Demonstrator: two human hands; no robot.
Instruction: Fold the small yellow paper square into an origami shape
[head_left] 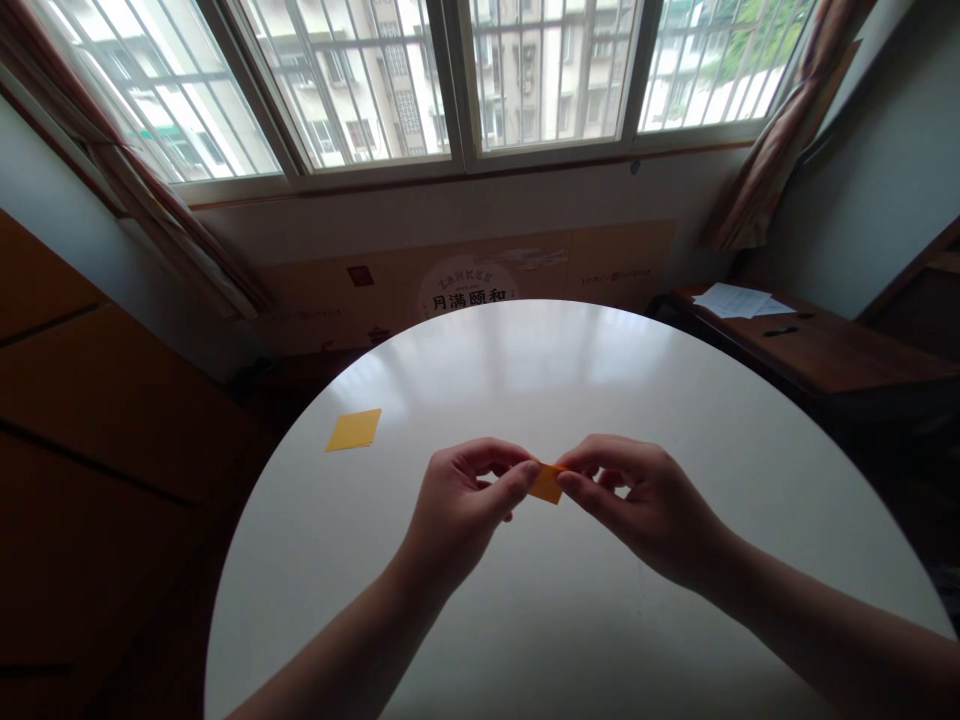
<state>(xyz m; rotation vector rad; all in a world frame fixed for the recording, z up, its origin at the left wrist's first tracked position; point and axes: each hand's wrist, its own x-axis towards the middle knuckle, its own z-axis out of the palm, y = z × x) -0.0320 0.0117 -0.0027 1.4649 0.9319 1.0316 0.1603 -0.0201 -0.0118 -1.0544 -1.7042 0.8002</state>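
Both hands meet above the middle of the round white table [525,370]. Between them is a small folded piece of orange paper [547,485]. My left hand [465,500] pinches its left side with thumb and forefinger. My right hand [637,500] pinches its right side the same way, so most of the paper is hidden by the fingertips. A second sheet, a flat square of orange paper [353,430], lies on the table to the far left of my left hand, untouched.
A dark wooden side desk [825,350] with white sheets [739,300] and a pen stands at the right. A cardboard panel [480,280] leans against the wall under the window. Brown cabinets fill the left side.
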